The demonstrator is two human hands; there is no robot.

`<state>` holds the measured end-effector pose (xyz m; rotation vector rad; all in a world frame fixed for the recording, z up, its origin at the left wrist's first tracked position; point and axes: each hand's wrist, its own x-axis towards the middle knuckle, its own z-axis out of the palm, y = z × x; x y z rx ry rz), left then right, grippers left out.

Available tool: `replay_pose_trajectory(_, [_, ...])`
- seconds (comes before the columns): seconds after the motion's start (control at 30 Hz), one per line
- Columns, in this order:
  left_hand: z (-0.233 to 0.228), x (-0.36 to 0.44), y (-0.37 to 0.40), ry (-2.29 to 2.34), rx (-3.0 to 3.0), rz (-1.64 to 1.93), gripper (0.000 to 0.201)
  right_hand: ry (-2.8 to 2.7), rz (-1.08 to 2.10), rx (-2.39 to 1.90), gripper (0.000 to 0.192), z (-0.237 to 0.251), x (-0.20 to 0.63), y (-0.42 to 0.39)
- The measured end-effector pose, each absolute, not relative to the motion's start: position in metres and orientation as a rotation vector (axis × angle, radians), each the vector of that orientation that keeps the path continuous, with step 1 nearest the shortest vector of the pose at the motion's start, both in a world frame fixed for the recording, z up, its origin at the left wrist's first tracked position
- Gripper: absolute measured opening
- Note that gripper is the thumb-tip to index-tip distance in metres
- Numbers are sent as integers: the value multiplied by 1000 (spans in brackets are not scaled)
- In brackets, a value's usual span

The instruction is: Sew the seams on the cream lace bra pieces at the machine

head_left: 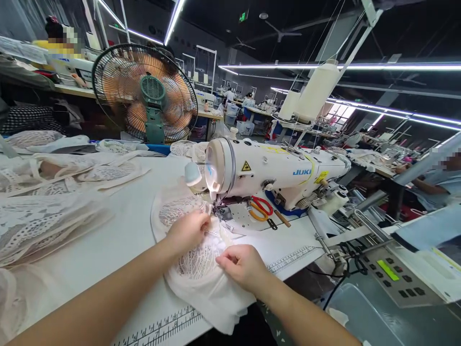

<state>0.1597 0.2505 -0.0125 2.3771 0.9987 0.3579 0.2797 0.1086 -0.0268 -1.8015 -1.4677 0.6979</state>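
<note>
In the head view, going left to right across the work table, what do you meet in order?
Pile of lace pieces → left hand pinching the lace fabric → right hand on the same fabric → red-and-orange scissors on the sewing machine bed → control panel.

Needle hidden behind machine head; hands' fingertips buried in lace piece; co-workers' faces blurred.
</note>
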Motion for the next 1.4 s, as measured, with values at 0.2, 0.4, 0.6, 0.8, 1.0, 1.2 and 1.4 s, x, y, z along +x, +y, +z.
replay_pose_trajectory(0.2, [-10, 163, 242, 1103, 2644, 73, 29, -1467, 704, -1867, 29, -26, 284, 109])
replay_pose_trajectory(0.4, [-5, 169, 241, 1132, 2758, -84, 39, -1508, 707, -1899, 27, -22, 293, 117])
replay_pose_trajectory(0.6, [-3, 175, 241, 1120, 2817, -117, 39, -1520, 727, -1884, 29, -21, 301, 121])
replay_pose_trajectory(0.8, [-5, 174, 242, 1142, 2813, -94, 41, -1529, 778, -1908, 28, -20, 301, 123])
replay_pose_trajectory(1.0, [-3, 175, 241, 1135, 2823, -127, 38, -1516, 801, -1918, 28, -21, 301, 122])
replay_pose_trajectory(1.2, [-4, 176, 243, 1135, 2817, -114, 42, -1514, 771, -1924, 27, -24, 303, 123])
replay_pose_trajectory(1.4, [-5, 177, 248, 1169, 2816, -100, 42, -1554, 723, -1961, 25, -20, 304, 128])
